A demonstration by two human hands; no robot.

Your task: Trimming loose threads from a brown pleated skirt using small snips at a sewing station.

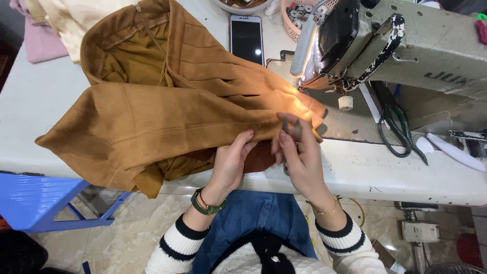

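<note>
A: What takes up most of the view?

B: A long white work table (30, 111), and on it a grey-green industrial sewing machine (421, 45) at the upper right, its lamp throwing a bright patch on the cloth below its head.

A: And the cloth?

B: A big mustard-brown suede-like garment (152, 111) with stitched seams, spread across the table's middle and left, one corner hanging over the near edge. Its right end reaches in under the machine's head.

A: The hands?

B: The left hand (232, 161) is curled, fingers pinching the garment's lower folded edge just left of centre. The right hand (300, 152) sits just beside it, fingers closed around a small slim grey tool (296, 131), held against the same edge; I cannot tell what kind of tool it is.

A: Anything else nearby?

B: A blue plastic stool (35, 200) beneath the table at the left. Pale pink and cream fabrics (45, 25) are piled at the far left corner. A pink basket of bobbins (297, 18) stands behind the machine, and a black smartphone (246, 36) lies flat just beside it. Dark-handled scissors (398, 132) rest right of the needle area, well apart from the hands.
</note>
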